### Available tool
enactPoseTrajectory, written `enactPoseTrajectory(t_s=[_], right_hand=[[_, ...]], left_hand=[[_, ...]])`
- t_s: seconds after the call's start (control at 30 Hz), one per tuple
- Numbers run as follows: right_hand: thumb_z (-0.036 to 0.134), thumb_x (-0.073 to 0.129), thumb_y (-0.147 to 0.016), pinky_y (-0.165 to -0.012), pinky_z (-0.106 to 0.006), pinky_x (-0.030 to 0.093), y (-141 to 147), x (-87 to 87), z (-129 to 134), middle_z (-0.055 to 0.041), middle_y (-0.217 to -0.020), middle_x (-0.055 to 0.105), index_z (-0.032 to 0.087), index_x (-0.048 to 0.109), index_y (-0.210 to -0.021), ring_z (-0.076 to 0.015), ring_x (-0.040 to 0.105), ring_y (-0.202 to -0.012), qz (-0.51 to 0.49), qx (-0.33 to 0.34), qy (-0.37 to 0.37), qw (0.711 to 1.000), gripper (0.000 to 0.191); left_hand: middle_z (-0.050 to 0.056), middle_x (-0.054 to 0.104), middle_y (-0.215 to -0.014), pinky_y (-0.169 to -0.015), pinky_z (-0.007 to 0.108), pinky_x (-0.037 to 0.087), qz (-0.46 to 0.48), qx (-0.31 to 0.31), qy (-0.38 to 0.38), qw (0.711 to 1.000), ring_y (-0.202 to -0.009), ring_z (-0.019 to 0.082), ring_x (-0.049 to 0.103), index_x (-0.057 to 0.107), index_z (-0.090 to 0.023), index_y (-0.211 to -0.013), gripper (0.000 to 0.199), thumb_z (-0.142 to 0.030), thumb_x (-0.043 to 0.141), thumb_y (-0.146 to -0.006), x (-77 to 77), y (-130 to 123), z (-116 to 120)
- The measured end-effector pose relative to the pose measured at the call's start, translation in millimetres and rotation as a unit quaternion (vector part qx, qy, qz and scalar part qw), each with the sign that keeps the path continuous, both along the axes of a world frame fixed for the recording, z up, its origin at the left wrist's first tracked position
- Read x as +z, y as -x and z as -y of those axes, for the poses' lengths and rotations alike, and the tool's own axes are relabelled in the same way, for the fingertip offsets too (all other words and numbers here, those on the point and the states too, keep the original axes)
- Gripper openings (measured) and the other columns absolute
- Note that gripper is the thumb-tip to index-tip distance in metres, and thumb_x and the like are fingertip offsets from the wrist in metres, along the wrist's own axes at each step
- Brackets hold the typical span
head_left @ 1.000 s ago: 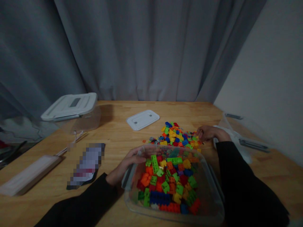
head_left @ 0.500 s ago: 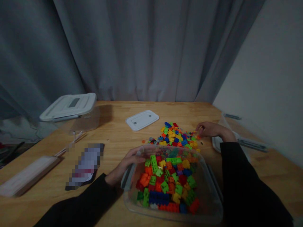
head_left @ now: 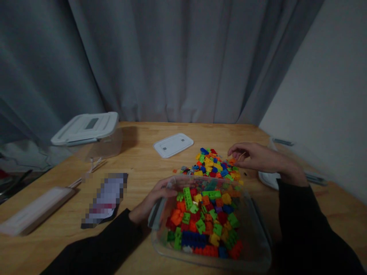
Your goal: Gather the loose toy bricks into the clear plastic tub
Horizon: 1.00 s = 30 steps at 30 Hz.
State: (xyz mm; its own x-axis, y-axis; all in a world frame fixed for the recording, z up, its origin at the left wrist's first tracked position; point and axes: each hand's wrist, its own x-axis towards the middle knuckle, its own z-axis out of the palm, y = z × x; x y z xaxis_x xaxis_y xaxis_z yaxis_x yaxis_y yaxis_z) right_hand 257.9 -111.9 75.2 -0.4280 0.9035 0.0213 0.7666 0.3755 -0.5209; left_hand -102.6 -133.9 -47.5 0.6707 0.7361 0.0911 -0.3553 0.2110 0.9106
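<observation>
A clear plastic storage box (head_left: 258, 244) stands close in front of me, with several coloured toy building bricks (head_left: 200, 225) on its bottom. My left hand (head_left: 160, 194) grips its far left corner, thumb over the rim and fingers along the outer far side. Beyond the box lies a heap of mixed small bricks (head_left: 210, 164) on the table. Over the right side of this heap is my right hand (head_left: 246, 156), fingers curled, with what looks like an orange brick (head_left: 231, 162) at the fingertips. The grip itself is partly hidden.
A white lid (head_left: 173, 145) lies flat behind the heap. At the far left stands a lidded clear box (head_left: 86, 131). A phone (head_left: 106, 198) and a long pale power strip (head_left: 37, 210) with a cord lie on the left. Another clear container (head_left: 301, 152) is at the right, near the wall.
My right hand has risen a little and moved left over the heap, the orange piece at its fingertips. My left hand keeps its place on the box.
</observation>
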Motion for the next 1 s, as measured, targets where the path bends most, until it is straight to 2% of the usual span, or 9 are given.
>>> enactPoseTrajectory(t_s=[0.1, 0.37, 0.57, 0.77, 0.87, 1.0], right_hand=[[0.032, 0.068, -0.084, -0.086, -0.033, 0.053, 18.2, 10.3, 17.2, -0.0069, -0.114, 0.072, 0.021, 0.069, -0.115, -0.0215, 0.066, -0.097, 0.012, 0.028, -0.025, 0.999, 0.033], [0.030, 0.068, -0.088, -0.081, -0.028, 0.048, 52.0, 15.5, 44.3, -0.0035, -0.111, 0.070, 0.024, 0.069, -0.116, -0.0186, 0.064, -0.095, 0.062, 0.133, -0.018, 0.989, 0.028], [0.022, 0.066, -0.087, -0.080, -0.029, 0.047, 69.9, 16.0, 50.1, -0.0052, -0.108, 0.072, 0.023, 0.070, -0.113, -0.0193, 0.063, -0.092, 0.087, 0.150, 0.018, 0.985, 0.026], [0.016, 0.064, -0.084, -0.069, -0.026, 0.046, 75.2, 9.0, 50.8, -0.0031, -0.096, 0.071, 0.021, 0.066, -0.100, -0.0158, 0.061, -0.080, 0.095, 0.192, 0.066, 0.975, 0.017], [0.016, 0.063, -0.085, -0.074, -0.027, 0.048, 78.2, 5.7, 52.0, -0.0042, -0.103, 0.071, 0.021, 0.065, -0.103, -0.0168, 0.062, -0.086, 0.097, 0.215, 0.072, 0.969, 0.019], [0.015, 0.062, -0.085, -0.078, -0.029, 0.049, 84.3, 5.2, 55.1, -0.0064, -0.110, 0.070, 0.019, 0.064, -0.109, -0.0188, 0.064, -0.093, 0.112, 0.214, 0.084, 0.967, 0.025]], left_hand=[[0.013, 0.066, -0.142, -0.122, 0.060, 0.024, 0.008, -0.013, 0.002, 1.000, -0.139, 0.037, 0.052, 0.068, -0.018, -0.131, 0.056, -0.013, 0.057, -0.077, 1.9, -1.9, 1.0], [0.015, 0.062, -0.147, -0.122, 0.059, 0.024, -0.005, -0.026, -0.007, 1.000, -0.142, 0.037, 0.050, 0.065, -0.017, -0.135, 0.057, -0.014, 0.057, -0.079, 3.2, -1.3, 0.3], [0.015, 0.064, -0.144, -0.122, 0.059, 0.022, -0.009, 0.005, -0.007, 1.000, -0.139, 0.037, 0.053, 0.067, -0.015, -0.133, 0.056, -0.013, 0.058, -0.077, -2.7, 1.4, -1.9], [0.015, 0.064, -0.145, -0.122, 0.059, 0.024, -0.008, -0.014, -0.009, 1.000, -0.139, 0.037, 0.053, 0.066, -0.017, -0.135, 0.057, -0.013, 0.058, -0.078, 0.5, 1.0, -1.7], [0.015, 0.063, -0.146, -0.122, 0.059, 0.025, -0.011, -0.012, -0.013, 1.000, -0.138, 0.036, 0.054, 0.065, -0.017, -0.136, 0.058, -0.013, 0.058, -0.079, 0.2, 1.5, -2.3], [0.013, 0.064, -0.145, -0.120, 0.058, 0.031, -0.011, -0.019, -0.011, 1.000, -0.136, 0.036, 0.056, 0.065, -0.020, -0.137, 0.059, -0.013, 0.059, -0.079, -1.3, 2.8, -3.4]])
